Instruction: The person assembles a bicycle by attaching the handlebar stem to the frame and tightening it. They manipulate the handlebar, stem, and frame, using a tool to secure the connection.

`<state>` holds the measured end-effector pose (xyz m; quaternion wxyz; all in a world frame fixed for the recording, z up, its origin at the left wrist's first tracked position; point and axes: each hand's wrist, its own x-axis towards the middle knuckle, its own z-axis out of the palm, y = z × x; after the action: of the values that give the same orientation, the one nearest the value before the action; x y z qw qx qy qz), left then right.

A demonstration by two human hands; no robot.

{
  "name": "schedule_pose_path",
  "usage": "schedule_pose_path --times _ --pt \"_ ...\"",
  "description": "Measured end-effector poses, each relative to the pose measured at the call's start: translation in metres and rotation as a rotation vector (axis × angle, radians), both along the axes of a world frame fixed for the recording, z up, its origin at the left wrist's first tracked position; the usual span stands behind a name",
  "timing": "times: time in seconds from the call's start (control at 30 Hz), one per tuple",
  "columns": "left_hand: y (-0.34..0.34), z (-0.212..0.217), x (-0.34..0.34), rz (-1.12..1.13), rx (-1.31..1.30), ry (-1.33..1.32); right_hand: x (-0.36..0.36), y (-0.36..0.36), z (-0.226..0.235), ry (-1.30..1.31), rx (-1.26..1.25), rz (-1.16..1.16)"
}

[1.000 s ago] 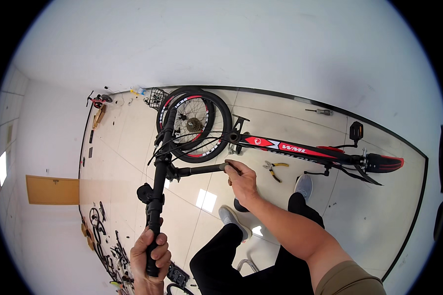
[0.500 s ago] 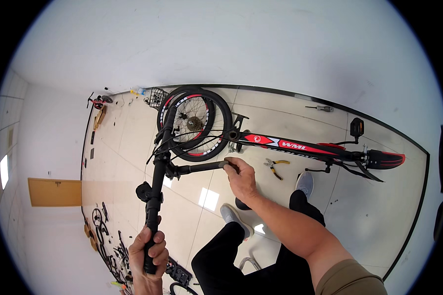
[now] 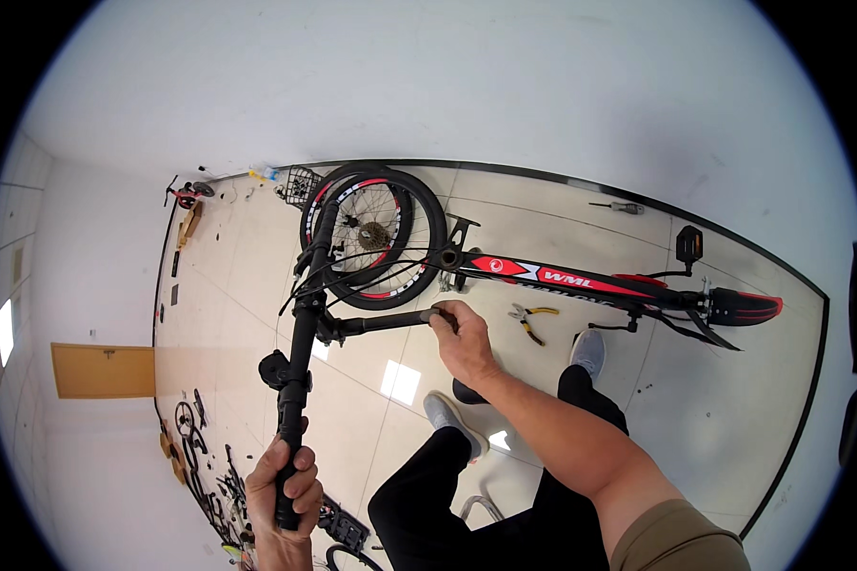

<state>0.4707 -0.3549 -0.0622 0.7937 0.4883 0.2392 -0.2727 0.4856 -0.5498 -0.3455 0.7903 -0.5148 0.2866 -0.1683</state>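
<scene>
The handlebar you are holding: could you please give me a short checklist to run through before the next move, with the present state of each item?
1. Left hand closed round the handlebar grip: ok.
2. Right hand wrapped on the end of the stem: ok.
3. Cables free of the wheel spokes: cannot tell, since they cross in front of it.
4. Pliers out from underfoot: ok, they lie on the floor beside the frame.
5. Feet planted on the tiles: ok.
</scene>
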Motion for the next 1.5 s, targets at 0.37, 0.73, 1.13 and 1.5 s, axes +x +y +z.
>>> schedule_pose_path --times 0.37,0.73,1.13,1.5 --pt "0.008 -0.005 0.003 -0.012 -0.029 0.000 0.000 0.000 0.001 -0.046 0.030 -0.041" --pt "0.012 -0.008 0.004 -0.029 -0.043 -0.015 0.006 0.009 0.004 -0.038 0.284 -0.095" --pt "0.110 -0.063 0.046 -0.119 -0.280 0.048 0.015 0.020 0.019 -0.090 0.261 -0.169" --pt "0.145 -0.121 0.046 -0.149 -0.380 0.152 0.012 0.017 0.025 -0.117 -0.016 -0.179"
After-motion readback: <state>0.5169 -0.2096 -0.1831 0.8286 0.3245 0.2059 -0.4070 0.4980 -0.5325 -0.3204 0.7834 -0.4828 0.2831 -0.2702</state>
